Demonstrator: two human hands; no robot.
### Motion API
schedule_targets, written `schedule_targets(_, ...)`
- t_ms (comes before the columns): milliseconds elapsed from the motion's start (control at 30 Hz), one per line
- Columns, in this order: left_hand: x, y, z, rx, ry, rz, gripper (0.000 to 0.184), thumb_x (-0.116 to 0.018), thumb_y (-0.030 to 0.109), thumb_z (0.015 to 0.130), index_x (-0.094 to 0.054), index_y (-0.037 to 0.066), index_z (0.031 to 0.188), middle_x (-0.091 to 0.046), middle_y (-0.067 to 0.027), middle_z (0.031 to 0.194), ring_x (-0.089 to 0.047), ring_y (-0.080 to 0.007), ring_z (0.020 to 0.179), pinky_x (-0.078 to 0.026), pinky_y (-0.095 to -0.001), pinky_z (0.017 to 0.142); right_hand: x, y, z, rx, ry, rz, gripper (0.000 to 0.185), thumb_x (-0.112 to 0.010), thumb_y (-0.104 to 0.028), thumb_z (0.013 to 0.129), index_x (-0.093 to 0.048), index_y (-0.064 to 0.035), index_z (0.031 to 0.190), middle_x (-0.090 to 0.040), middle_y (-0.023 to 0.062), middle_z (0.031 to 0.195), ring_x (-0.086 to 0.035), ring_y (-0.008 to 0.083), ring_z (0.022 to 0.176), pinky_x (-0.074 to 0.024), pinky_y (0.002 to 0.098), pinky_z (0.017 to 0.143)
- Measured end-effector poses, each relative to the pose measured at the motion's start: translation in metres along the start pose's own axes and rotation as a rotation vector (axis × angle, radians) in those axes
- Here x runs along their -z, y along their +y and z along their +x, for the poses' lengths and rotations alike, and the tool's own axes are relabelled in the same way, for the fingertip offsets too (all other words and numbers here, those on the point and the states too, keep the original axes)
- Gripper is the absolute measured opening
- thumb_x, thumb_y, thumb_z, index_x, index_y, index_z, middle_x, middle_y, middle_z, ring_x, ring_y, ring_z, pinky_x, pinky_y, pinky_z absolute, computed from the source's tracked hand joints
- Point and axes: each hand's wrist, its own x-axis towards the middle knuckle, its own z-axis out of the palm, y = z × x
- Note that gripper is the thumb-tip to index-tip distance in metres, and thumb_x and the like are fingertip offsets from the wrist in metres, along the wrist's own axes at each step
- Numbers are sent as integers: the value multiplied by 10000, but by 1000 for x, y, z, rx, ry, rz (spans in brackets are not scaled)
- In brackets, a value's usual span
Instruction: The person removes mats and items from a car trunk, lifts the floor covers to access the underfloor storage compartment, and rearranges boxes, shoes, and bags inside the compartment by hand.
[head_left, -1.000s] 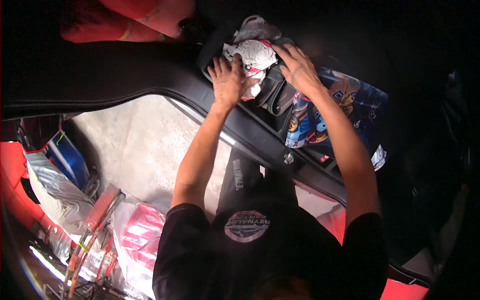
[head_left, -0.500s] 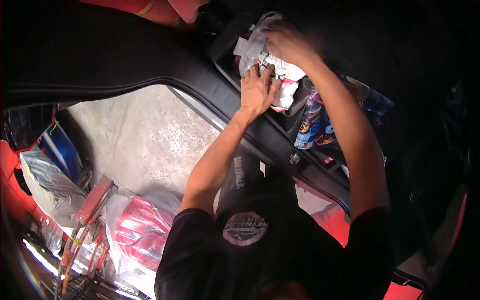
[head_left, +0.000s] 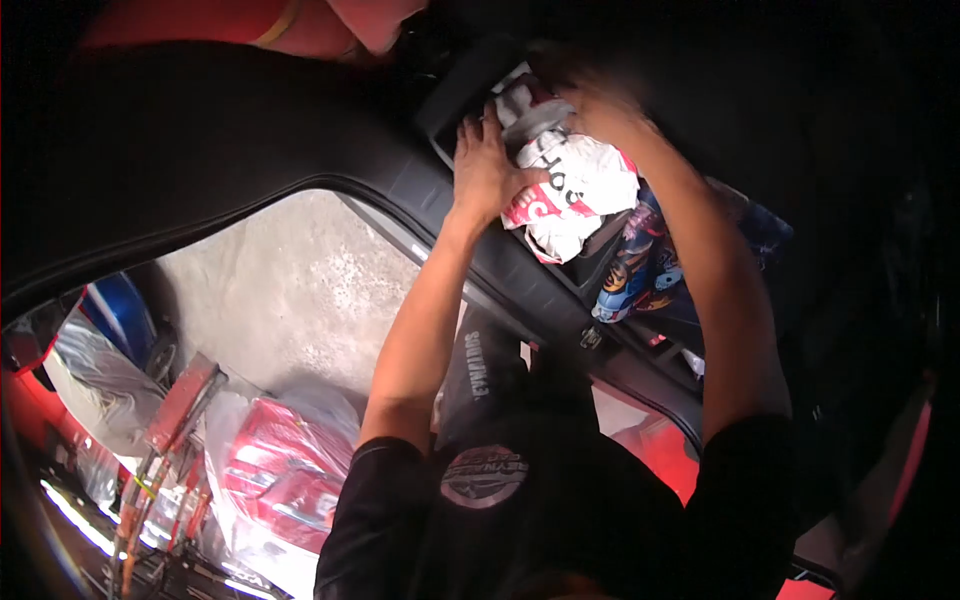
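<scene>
A crumpled white plastic bag (head_left: 590,178) with red patches and black lettering lies in a black trim compartment (head_left: 440,115) of the car. My left hand (head_left: 487,165) rests along the bag's left side, fingers apart, its thumb over the edge of the bag. Beyond the bag sits a greyish, partly see-through wrapped item (head_left: 530,105), smeared by motion. At that item's right side is my right hand (head_left: 600,108); its fingers are blurred and partly lost in shadow.
A colourful printed item (head_left: 640,265) lies right of the bag. The door sill (head_left: 510,260) runs beside the compartment. On the concrete floor (head_left: 290,270) side stand a plastic-wrapped red part (head_left: 275,455), a rusty metal stand (head_left: 180,410) and a blue object (head_left: 120,315).
The white bag is now spread wider and shows its lettering. My left hand has shifted left to the bag's side. My right hand has moved slightly right and down.
</scene>
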Motion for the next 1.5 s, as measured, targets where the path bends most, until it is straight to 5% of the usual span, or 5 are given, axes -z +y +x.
schedule_targets(400, 21, -25, 15, -104, 340, 337, 739, -631, 508, 934, -522, -52, 1403, -505, -328, 1442, -450, -504, 1355, -310, -547, 1184, 56, -47, -123, -132, 661, 478, 432, -645, -51, 891, -651, -80, 1323, -632, 162, 1303, -593, 350, 1200, -478, 425, 1039)
schedule_targets(533, -2, -150, 89, -588, 463, 1124, 565, -651, 552, 890, -685, 28, 1098, -715, -158, 980, -693, -261, 797, -569, -339, 690, 32, -99, -256, -423, 572, 681, 291, -625, -15, 899, -700, -40, 1179, -699, 158, 1065, -679, 328, 974, -539, 397, 861)
schedule_targets(733, 35, -119, 129, 48, -283, 862, 891, -651, 747, 806, -635, 14, 1311, -667, -269, 1269, -673, -401, 1152, -551, -519, 926, -87, -159, -462, -755, 468, 744, 185, -604, 2, 951, -691, -5, 1113, -719, 158, 971, -701, 331, 860, -553, 387, 759)
schedule_targets(1200, 52, -152, 159, -314, 31, 758, 859, -769, 673, 723, -686, 29, 1285, -668, -253, 1291, -638, -407, 1218, -496, -476, 1005, -193, -104, -607, -1441, 319, 810, 471, -723, -373, 916, -633, -72, 1266, -685, 241, 1120, -643, 467, 1062, -510, 481, 945)
schedule_targets(1500, 72, -99, 133, -445, -40, 1138, 608, -734, 491, 842, -681, 53, 1262, -607, -227, 1383, -618, -407, 1228, -479, -454, 1051, -273, -106, -544, -949, 280, 435, 505, -705, -391, 893, -614, -60, 1263, -668, 285, 1129, -659, 497, 1027, -534, 541, 870)
